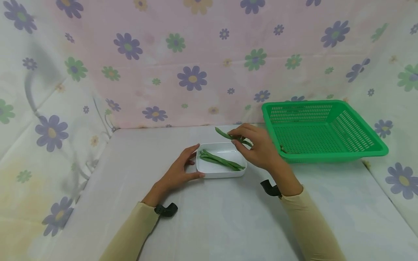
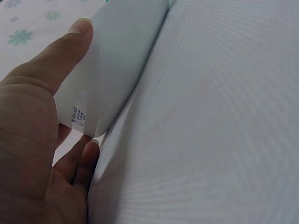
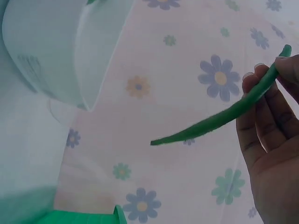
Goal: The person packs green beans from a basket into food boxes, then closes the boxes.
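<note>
A shallow white rectangular dish (image 1: pixel 224 174) stands on the table, with several green beans (image 1: pixel 220 159) lying lengthwise in it. My left hand (image 1: pixel 179 167) grips the dish by its left end, thumb at the front corner and fingers round the back one. In the left wrist view, the thumb (image 2: pixel 70 49) lies along the dish wall, which bears small print. Over the dish's right back corner, my right hand (image 1: pixel 258 146) pinches a single green bean (image 3: pixel 210 122) between thumb and fingertips. The bean is slightly curved, and its long end sticks out past the fingers.
To the right, a green plastic basket (image 1: pixel 333 156) with slotted walls stands at the back of the table (image 1: pixel 209 217), a small brownish bit (image 1: pixel 283 149) near its front left corner. Flower-patterned cloth (image 1: pixel 196 101) hangs behind and at both sides.
</note>
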`<state>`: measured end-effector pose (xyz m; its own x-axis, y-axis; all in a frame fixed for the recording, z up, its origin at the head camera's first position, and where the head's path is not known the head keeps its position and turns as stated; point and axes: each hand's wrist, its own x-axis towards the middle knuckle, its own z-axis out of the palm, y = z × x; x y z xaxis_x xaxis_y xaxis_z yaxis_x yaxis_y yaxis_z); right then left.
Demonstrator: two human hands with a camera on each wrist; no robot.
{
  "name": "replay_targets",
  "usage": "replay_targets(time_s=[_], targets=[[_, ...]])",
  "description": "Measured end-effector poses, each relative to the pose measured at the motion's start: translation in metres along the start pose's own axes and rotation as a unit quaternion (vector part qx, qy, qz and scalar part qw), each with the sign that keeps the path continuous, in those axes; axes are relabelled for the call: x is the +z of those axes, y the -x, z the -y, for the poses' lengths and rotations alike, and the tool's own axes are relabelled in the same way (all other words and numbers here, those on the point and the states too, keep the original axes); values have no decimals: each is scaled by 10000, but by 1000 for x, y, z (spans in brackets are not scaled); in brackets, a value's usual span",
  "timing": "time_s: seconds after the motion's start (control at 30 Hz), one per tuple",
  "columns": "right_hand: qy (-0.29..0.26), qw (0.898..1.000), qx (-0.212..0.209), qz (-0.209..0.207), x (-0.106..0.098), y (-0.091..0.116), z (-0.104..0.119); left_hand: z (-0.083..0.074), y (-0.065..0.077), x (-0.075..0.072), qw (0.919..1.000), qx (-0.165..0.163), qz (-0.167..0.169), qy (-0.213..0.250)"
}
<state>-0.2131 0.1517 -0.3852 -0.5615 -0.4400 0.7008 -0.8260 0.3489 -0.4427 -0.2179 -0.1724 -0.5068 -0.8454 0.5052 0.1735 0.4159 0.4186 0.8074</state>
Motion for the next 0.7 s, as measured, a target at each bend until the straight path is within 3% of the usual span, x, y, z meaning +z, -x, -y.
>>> replay_targets(time_s=[0.23,0.47,0.7], targets=[[22,9997,222,93,17,1,0,1,0,0,10000,-64,7,-36],[-284,9977,481,393,40,7,-11,1,1,0,10000,-49,-32,-11],[-237,9944,739,712,59,14,-16,1,-1,0,10000,-73,-17,10]])
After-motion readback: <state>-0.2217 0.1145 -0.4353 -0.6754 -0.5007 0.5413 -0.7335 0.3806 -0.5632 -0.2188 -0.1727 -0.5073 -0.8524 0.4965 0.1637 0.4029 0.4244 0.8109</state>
